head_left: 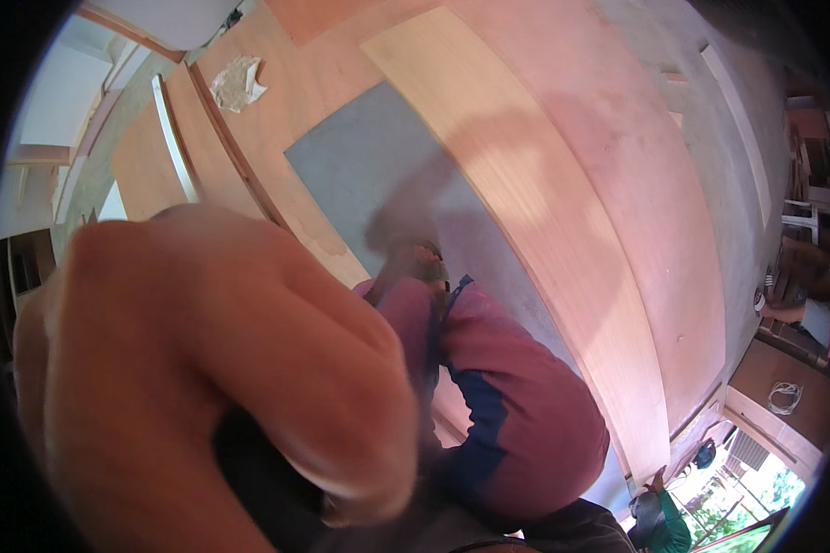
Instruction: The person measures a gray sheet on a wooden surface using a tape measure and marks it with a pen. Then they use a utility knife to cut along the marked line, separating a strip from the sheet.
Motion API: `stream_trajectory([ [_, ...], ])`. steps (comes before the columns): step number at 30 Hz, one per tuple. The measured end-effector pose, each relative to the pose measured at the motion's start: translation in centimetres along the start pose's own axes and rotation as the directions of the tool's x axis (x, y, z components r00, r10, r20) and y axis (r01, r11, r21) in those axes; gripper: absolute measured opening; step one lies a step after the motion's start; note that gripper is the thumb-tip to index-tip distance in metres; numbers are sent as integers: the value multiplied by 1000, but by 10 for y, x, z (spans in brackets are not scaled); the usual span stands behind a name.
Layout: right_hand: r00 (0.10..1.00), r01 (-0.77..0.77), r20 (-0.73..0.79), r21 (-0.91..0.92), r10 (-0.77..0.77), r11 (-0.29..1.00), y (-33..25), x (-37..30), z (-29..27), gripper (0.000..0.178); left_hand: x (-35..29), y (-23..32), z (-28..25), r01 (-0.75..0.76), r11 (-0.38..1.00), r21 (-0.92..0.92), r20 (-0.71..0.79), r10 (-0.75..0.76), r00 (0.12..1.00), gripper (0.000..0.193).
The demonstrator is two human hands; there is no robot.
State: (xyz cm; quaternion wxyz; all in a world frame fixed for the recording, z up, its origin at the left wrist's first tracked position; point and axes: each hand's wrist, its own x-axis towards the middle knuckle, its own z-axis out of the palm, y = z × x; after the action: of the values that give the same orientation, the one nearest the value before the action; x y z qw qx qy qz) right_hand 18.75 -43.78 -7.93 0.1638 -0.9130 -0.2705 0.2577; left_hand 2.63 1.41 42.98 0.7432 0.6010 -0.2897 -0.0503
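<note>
Your left hand [203, 387] fills the lower left of the view, so close to the lens that it blurs into a broad, rounded mass. Its fingers [323, 369] curl inward and close around a dark object [267, 479], matte and black, of which only a small patch shows under the knuckles; you cannot tell what it is. Whether the grip is tight is also beyond telling, though the hand is plainly curled, not spread flat.

Just past that hand, your knee in maroon cloth with a blue stripe [516, 415] bulges up from the lower middle, soft and creased. It hides the floor beneath it, and the hand hides everything to the left. Your right hand is not in view.

Beyond the knee lies a flat grey sheet [378, 166], dull and smooth, with a straight edge against a long pale plywood board [489, 157] with fine grain. Reddish plywood sheets [636, 184] stretch out on the far side, smooth and wide, their edges bent by the lens. A crumpled pale rag [238, 83] rests on the wood at upper left, near a thin white strip [175, 138]. At the lower right corner, another person in a green shirt [669, 530] crouches well apart from you, beside a bright doorway.
</note>
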Motion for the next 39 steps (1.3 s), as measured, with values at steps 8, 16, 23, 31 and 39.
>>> stream_trajectory([
  [8,907,362,142,219,-396,906,-210,92,16,33,9,-14,55,-192,981,-32,57,194,979,16],
  [16,851,432,207,245,-482,868,-279,105,17,32,-82,-35,81,-607,795,-10,-341,568,749,26],
  [23,892,326,246,229,-378,917,-198,72,11,32,-228,-272,100,-124,900,-418,-855,-436,-281,26],
  [31,910,-172,378,-30,170,985,43,-52,21,31,-298,-417,126,995,-27,-95,-979,184,-88,37],
  [39,756,-653,160,238,635,719,164,-165,68,31,-266,-396,99,981,-8,193,-976,106,193,38],
])
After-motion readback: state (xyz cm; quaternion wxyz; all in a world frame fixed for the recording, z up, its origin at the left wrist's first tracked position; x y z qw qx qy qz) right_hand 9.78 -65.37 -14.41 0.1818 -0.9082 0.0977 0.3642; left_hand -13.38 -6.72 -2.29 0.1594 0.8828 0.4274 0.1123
